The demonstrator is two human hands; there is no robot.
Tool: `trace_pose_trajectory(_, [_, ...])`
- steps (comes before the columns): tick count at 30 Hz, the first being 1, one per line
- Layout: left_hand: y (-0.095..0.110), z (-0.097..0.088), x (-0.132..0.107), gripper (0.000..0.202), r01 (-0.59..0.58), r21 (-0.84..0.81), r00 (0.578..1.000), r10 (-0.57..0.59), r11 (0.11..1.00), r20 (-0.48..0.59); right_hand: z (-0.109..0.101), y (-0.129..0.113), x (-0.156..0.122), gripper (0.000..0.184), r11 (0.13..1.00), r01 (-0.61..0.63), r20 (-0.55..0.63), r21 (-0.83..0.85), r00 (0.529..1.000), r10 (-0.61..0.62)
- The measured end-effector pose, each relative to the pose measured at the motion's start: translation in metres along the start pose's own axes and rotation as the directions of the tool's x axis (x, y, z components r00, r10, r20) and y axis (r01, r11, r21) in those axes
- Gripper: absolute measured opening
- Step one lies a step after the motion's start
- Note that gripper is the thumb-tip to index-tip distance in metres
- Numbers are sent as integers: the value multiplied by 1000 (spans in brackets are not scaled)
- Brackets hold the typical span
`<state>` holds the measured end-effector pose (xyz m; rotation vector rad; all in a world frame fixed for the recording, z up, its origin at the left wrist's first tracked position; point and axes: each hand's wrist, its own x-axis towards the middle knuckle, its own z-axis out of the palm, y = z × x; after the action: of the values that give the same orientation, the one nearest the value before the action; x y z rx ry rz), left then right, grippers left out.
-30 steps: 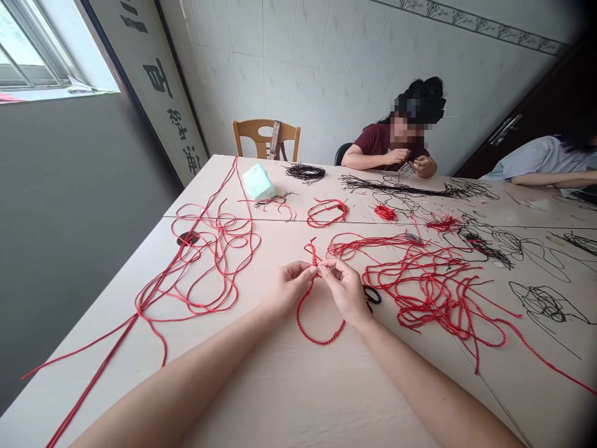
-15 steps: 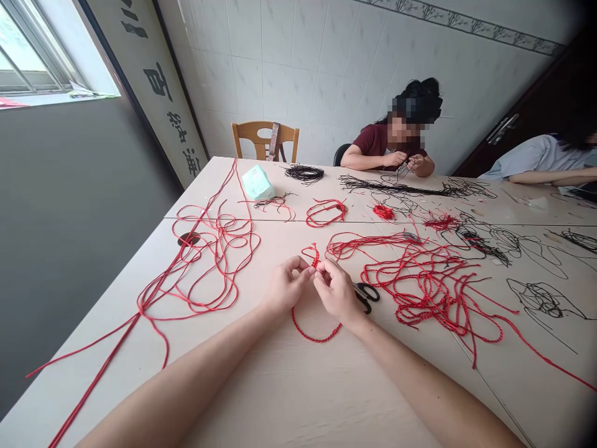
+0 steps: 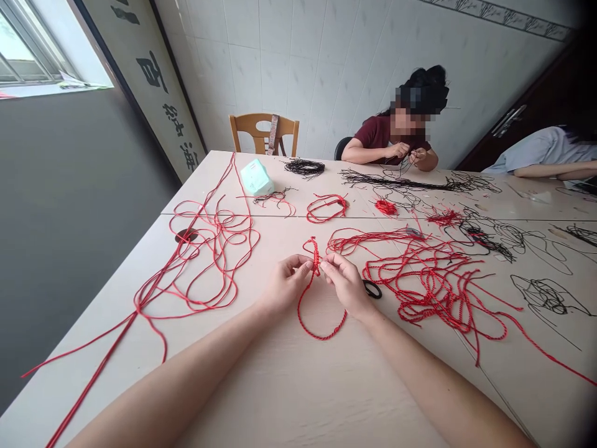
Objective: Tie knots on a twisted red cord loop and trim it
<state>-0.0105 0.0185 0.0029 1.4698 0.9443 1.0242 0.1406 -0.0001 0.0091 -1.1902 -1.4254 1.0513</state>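
Note:
Between my hands is a red braided cord (image 3: 321, 338) with a knotted section at its top and a loop hanging down toward me on the table. My left hand (image 3: 290, 280) pinches at the left side of the knotted section, thumb against fingers. On the other side my right hand (image 3: 344, 281) is closed in a pinch, a little to the right of the knots; a thin strand seems to run to its fingertips. Black-handled scissors (image 3: 373, 289) lie partly hidden behind my right hand.
Loose red cords (image 3: 224, 249) spread over the table's left side. A heap of red twisted cords (image 3: 433, 286) lies right, black cords (image 3: 545, 297) beyond it. A pale green packet (image 3: 256, 178) stands near the far edge. Across the table a person (image 3: 396, 140) handles black cord.
My hands have drawn slightly apart, so more of the knotted section shows between them. My right hand has shifted right and covers more of the scissors. The view has tilted slightly.

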Motion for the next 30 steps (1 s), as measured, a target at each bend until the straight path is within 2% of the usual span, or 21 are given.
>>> trace_pose_trajectory(6, [-2, 1, -1, 29, 61, -25, 998, -61, 998, -26, 0, 2, 1, 19, 996, -44, -15, 78, 999, 45])
trace_pose_trajectory(14, [-6, 4, 2, 28, 102, -112, 995, -100, 988, 28, -1, 12, 4, 16, 981, -105, -59, 161, 992, 116])
trace_pose_trajectory(21, [-4, 2, 5, 27, 122, -237, 992, -115, 964, 44, -2, 14, 4, 16, 988, -64, -72, 141, 995, 74])
trace_pose_trajectory(25, [-2, -2, 8, 23, 159, -375, 985, -120, 913, 125, -4, 13, 3, 13, 994, -51, -42, 93, 998, 55])
trace_pose_trajectory(30, [-6, -8, 11, 17, 171, -418, 969, -77, 892, 233, -2, 9, 0, 15, 999, -2, -50, 38, 999, 4])
